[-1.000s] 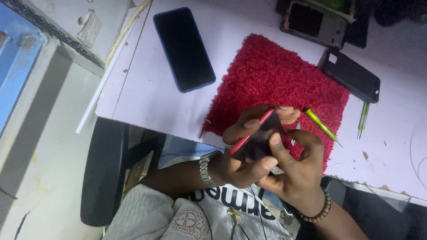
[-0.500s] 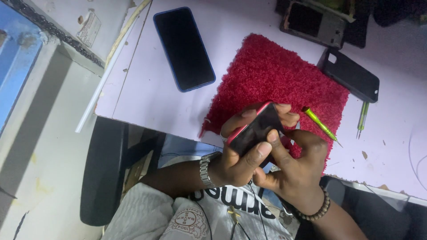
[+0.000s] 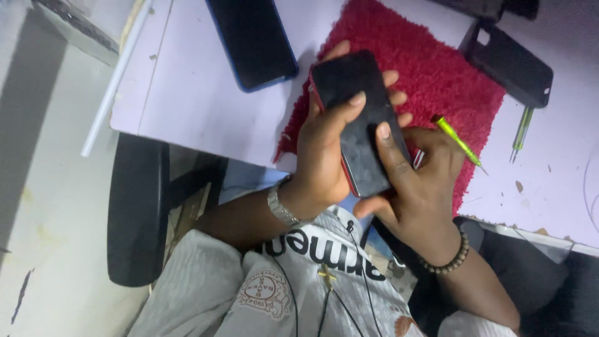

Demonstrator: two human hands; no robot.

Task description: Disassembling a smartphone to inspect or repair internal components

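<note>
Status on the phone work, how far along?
Done: workspace looks laid out, with a red mat on the table and a black case set aside.
In hand: left hand and right hand grip a red-edged phone, green screwdriver at the right fingers.
Left: the phone looks closed, with no parts out, so probably early.

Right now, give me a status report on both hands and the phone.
Left hand and right hand both grip the red-edged black phone, dark face up. Yellow-green screwdriver lies beside the right hand on the red shaggy mat. Nothing blocks.
</note>
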